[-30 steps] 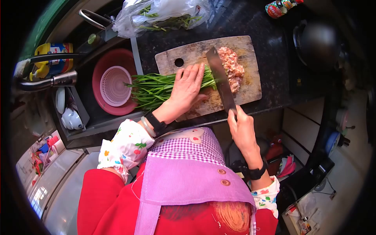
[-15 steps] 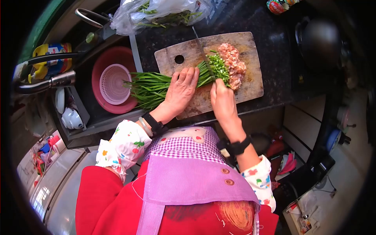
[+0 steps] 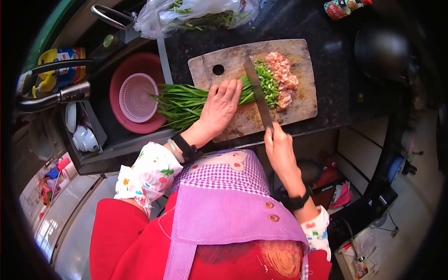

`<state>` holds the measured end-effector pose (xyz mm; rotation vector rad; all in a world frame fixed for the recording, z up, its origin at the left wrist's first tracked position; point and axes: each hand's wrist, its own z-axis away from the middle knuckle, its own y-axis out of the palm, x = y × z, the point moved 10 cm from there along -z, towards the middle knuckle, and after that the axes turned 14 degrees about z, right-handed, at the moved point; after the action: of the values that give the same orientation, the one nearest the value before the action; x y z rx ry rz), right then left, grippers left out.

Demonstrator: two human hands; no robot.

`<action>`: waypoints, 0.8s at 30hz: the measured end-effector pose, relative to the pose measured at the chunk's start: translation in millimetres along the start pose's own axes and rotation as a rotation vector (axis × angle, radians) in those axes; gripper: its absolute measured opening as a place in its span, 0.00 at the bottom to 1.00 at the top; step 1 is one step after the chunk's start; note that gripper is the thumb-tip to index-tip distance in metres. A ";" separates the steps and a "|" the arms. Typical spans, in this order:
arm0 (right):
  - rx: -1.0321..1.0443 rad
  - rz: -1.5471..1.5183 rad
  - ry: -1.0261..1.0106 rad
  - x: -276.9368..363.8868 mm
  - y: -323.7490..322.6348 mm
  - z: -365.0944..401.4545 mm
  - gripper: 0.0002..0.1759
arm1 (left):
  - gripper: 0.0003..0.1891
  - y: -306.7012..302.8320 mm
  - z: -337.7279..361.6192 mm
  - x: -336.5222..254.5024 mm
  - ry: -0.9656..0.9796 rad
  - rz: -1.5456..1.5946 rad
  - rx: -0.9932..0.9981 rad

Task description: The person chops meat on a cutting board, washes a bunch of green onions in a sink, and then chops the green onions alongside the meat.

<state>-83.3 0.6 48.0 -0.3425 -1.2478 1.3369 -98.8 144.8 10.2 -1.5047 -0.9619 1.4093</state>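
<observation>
My left hand presses down on a bundle of long green chives, its fingers held together over the stalks. The leafy ends stretch left past the edge of the wooden cutting board. In my right hand is the handle of a kitchen knife, mostly hidden by the fingers. Its long blade points away from me, across the cut end of the bundle. Chopped chives lie along the blade's right side. Beyond them, touching, sits a heap of pink minced meat.
At left, a white-pink colander sits inside a pink basin, close to the faucet. A plastic bag with greens lies behind the board. A small jar stands at the back right. The counter's front edge runs below the board.
My right hand has pulled the knife back toward me and slightly right, so the blade now sits lower across the board. My left hand stays on the chives.
</observation>
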 end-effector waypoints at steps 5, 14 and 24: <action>-0.172 -0.054 -0.049 13.8 3.7 -54.0 0.07 | 0.30 1.1 -1.5 0.4 0.015 -0.012 -0.020; 0.052 -0.067 0.043 3.1 -18.5 11.4 0.06 | 0.30 -0.4 -1.0 0.5 0.012 0.004 -0.026; -0.174 -0.109 -0.032 19.7 7.3 -57.3 0.08 | 0.36 0.4 -0.9 -0.2 0.020 -0.083 0.002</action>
<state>-45.4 44.8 29.9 -0.3713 -1.3941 1.1478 -97.9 144.3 9.9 -1.4581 -0.9994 1.3335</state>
